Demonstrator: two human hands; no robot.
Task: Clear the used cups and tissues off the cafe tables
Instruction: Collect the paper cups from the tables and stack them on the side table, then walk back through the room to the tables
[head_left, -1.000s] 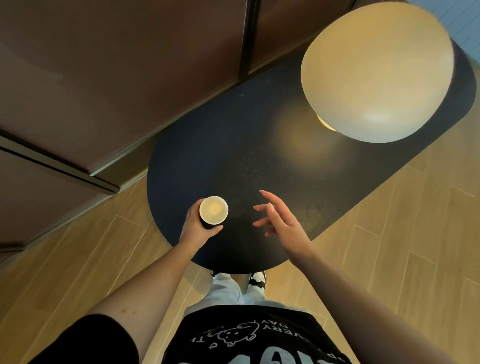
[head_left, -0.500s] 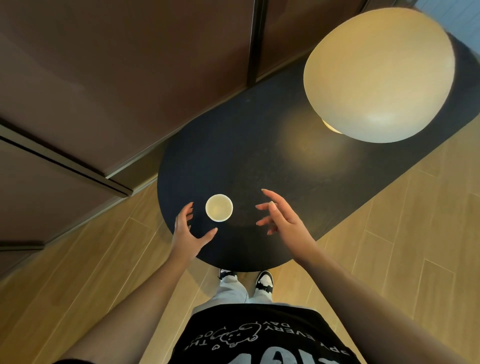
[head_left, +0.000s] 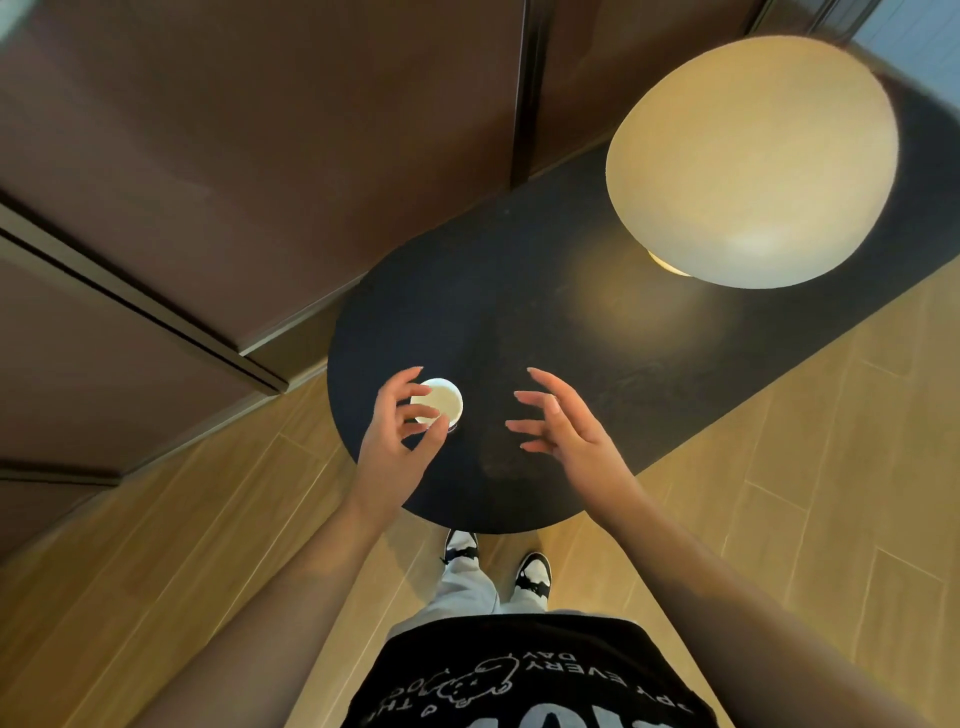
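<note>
- Far to the left of both hands, brown wall panels (head_left: 218, 171) run along the wooden floor (head_left: 171, 525); they take up more of the view than half a second ago.
- The left hand (head_left: 397, 436) now hangs over the near left end of the dark table (head_left: 519, 332). Half a second ago it lay spread and clear of the cup; now its fingers (head_left: 402, 395) and thumb curve loosely over the rim, in front of it. Whether they touch it, I cannot tell; the hand does not look closed on it.
- The white cup (head_left: 441, 402) stands upright on the table, partly under the left hand's fingers, where it stood before.
- The right hand (head_left: 563, 426) hovers to the right of the cup, well apart from it, fingers spread and relaxed, holding nothing, as before.
- Beyond the right hand, a pale round lamp shade (head_left: 753, 161) hangs over the table's far end.
</note>
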